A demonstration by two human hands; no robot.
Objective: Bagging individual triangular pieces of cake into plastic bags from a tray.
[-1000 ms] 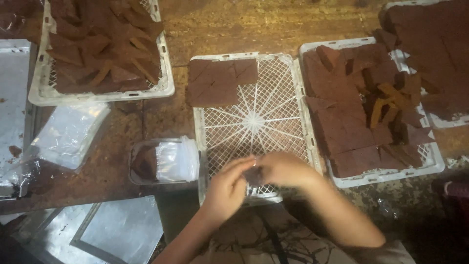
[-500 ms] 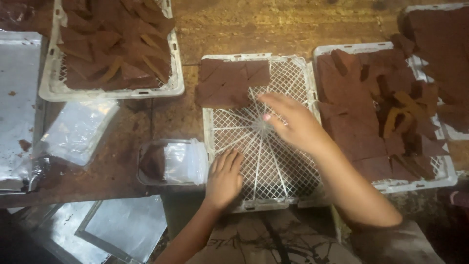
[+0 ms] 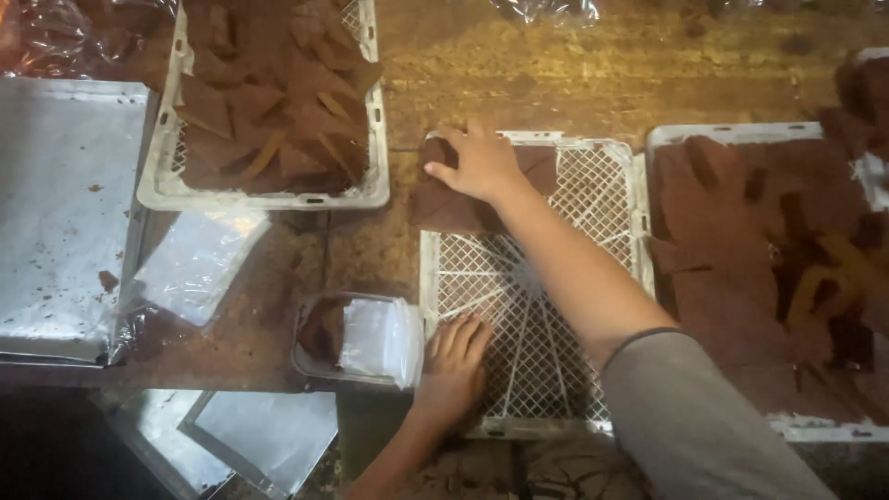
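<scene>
A white mesh tray [image 3: 593, 222] lies in front of me with a few flat brown sheets [image 3: 444, 208] stacked in its far left corner. My right hand [image 3: 477, 162] reaches across the tray and presses down on those sheets, fingers curled over their far edge. Flat on the near left corner of the tray rests my left hand [image 3: 454, 356], fingers spread, holding nothing. Just left of it sits a small clear plastic box [image 3: 356, 338] with a brown piece inside.
A white tray [image 3: 269, 102] piled with brown sheets stands at the far left, another full tray [image 3: 769, 268] at the right. A metal sheet pan [image 3: 60, 213] lies at the left edge, clear plastic bags [image 3: 194, 264] beside it, more metal sheets [image 3: 250, 435] below.
My hands have parted from the tray's near edge. The right hand has reached to the far left corner onto the brown sheets. The left hand stays on the tray's near side.
</scene>
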